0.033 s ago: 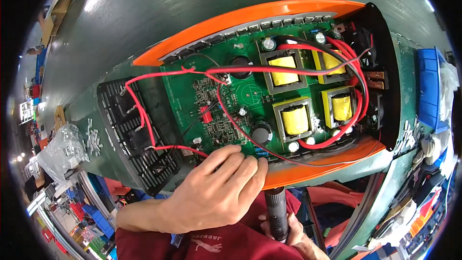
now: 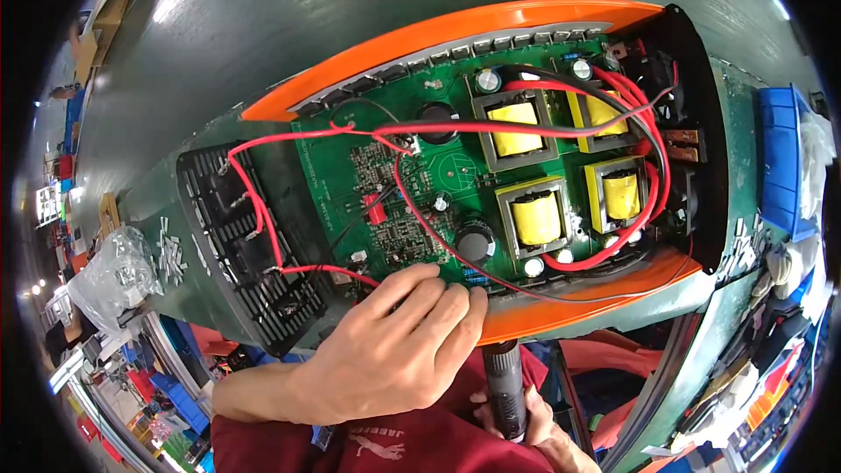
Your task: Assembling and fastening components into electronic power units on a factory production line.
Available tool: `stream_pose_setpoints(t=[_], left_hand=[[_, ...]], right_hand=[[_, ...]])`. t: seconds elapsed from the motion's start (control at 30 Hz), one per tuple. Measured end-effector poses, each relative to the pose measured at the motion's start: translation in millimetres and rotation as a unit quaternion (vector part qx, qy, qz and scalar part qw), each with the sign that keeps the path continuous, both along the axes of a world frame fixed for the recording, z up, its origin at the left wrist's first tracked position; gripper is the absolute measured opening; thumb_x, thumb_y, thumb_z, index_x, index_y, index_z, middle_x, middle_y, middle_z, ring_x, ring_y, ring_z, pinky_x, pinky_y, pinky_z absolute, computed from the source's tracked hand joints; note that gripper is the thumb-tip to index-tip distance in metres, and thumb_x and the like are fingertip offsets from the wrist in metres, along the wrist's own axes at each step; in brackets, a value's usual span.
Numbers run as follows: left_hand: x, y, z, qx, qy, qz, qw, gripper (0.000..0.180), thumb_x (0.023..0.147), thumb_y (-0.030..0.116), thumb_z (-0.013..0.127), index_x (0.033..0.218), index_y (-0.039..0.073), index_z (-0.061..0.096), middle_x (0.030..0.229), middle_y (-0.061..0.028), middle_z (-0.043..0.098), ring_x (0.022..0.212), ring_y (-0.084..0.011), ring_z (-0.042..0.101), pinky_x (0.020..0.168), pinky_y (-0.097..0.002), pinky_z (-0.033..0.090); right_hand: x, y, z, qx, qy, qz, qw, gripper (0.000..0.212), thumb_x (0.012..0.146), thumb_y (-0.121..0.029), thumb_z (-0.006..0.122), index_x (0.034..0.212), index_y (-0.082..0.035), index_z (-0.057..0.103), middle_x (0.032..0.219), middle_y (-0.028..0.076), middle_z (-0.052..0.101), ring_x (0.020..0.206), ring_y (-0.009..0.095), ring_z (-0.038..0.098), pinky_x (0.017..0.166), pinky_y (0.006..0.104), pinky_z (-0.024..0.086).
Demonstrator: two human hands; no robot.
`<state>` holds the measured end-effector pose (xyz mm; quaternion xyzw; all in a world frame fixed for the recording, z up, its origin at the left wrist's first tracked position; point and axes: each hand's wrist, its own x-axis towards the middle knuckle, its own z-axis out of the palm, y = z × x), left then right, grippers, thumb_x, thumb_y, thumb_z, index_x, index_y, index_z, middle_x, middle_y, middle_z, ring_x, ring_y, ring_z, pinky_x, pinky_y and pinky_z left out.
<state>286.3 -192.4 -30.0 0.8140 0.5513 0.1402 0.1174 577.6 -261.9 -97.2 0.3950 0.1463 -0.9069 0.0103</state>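
No change seen; work judged ongoing. Black tool gripped in right hand, by near orange panel of open unit on bench. Left hand laid over panel edge, fingers together; clamping can't be told.

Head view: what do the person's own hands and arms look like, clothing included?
The left hand and partly hidden right hand are bare, without visible gloves or rings; the visible forearms are uncovered too. The person wears a dark red fabric shirt with a pale animal-shaped print and lettering.
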Motion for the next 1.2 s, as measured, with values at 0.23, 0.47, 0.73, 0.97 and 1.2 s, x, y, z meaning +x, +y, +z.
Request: stream_pose_setpoints(t=[0.23, 0.47, 0.73, 0.97, 1.2], left_hand=[[0.0, -9.6, 6.9, 0.038, -0.017, 0.08, 0.996, 0.03, 0.077, 0.015, 0.076, 0.105, 0.005, 0.073, 0.094, -0.0047, 0.065, 0.082, -0.0197, 0.066, 0.087, -0.0382, 0.053], [-21.1, -39.0, 4.5, 0.084, -0.002, 0.105, 0.991, 0.027, 0.073, 0.016, 0.077, 0.099, 0.009, 0.076, 0.086, 0.0027, 0.064, 0.074, -0.0127, 0.062, 0.07, -0.0302, 0.041], [-21.6, -32.6, 1.0, 0.092, -0.014, 0.098, 0.991, 0.032, 0.071, 0.021, 0.082, 0.101, 0.014, 0.076, 0.084, 0.0063, 0.063, 0.072, -0.0121, 0.059, 0.073, -0.0316, 0.042], [-45.0, -55.3, 6.8, 0.225, -0.164, 0.17, 0.945, 0.028, 0.081, 0.024, 0.083, 0.104, 0.011, 0.073, 0.092, 0.0006, 0.067, 0.08, -0.0134, 0.065, 0.076, -0.03, 0.046], [-125.2, -113.9, -2.3, 0.213, -0.055, 0.474, 0.853, 0.019, 0.086, 0.001, 0.074, 0.104, 0.008, 0.072, 0.094, -0.0075, 0.069, 0.081, -0.0236, 0.066, 0.072, -0.0347, 0.051]], right_hand=[[26.2, 15.9, 7.5, 0.251, -0.107, 0.12, 0.954, 0.083, 0.1, -0.065, 0.022, 0.124, 0.004, 0.059, 0.079, 0.01, 0.069, 0.065, 0.018, 0.065, 0.061, 0.0284, 0.05], [58.2, -2.2, -14.7, 0.439, -0.196, 0.012, 0.877, 0.068, 0.092, -0.059, 0.048, 0.12, 0.002, 0.055, 0.077, 0.009, 0.067, 0.066, 0.019, 0.064, 0.06, 0.031, 0.05], [31.4, -4.6, -28.6, 0.441, -0.2, -0.132, 0.865, 0.075, 0.09, -0.049, 0.068, 0.133, 0.008, 0.045, 0.076, 0.009, 0.062, 0.065, 0.016, 0.058, 0.061, 0.0287, 0.047], [42.9, -24.0, -62.5, 0.546, -0.25, -0.228, 0.766, 0.087, 0.091, -0.052, 0.06, 0.148, 0.009, 0.035, 0.13, 0.032, 0.059, 0.12, 0.038, 0.057, 0.108, 0.0533, 0.041], [8.9, -3.7, -20.4, 0.525, -0.269, -0.175, 0.788, 0.056, 0.096, -0.036, 0.061, 0.131, 0.007, 0.056, 0.091, 0.008, 0.064, 0.077, 0.019, 0.057, 0.072, 0.0352, 0.048]])
